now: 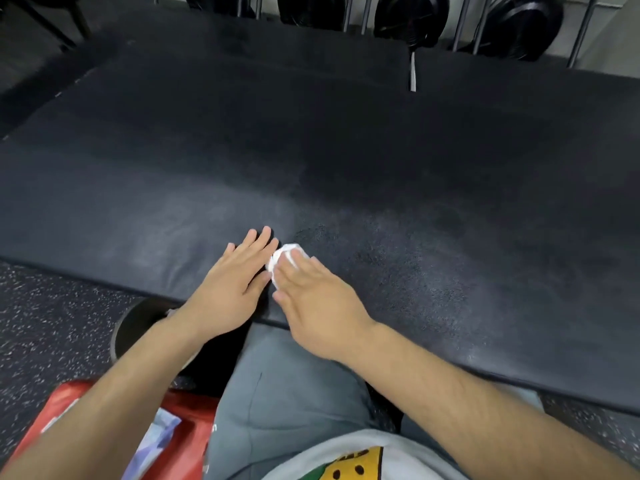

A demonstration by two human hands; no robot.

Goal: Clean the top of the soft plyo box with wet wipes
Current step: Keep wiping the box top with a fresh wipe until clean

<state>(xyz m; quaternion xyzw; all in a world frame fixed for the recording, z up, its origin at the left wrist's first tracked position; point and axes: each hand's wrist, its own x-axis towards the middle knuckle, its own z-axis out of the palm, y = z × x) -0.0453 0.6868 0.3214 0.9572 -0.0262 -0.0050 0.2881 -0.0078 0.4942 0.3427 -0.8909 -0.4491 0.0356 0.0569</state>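
Observation:
The soft plyo box (311, 150) has a wide black padded top that fills most of the view, with damp, paler streaks near its front edge. A small bunched white wet wipe (282, 257) lies on the top close to that edge. My right hand (315, 299) presses flat on the wipe with straight fingers that cover its near part. My left hand (235, 282) rests flat on the box just left of the wipe, fingers spread, its fingertips almost touching the wipe.
A red wet-wipe pack (166, 431) lies on the speckled rubber floor (52, 323) at lower left, beside a dark round object (135, 327). A second black pad (536, 109) adjoins at the right. Weight plates on a rack (408, 15) stand behind.

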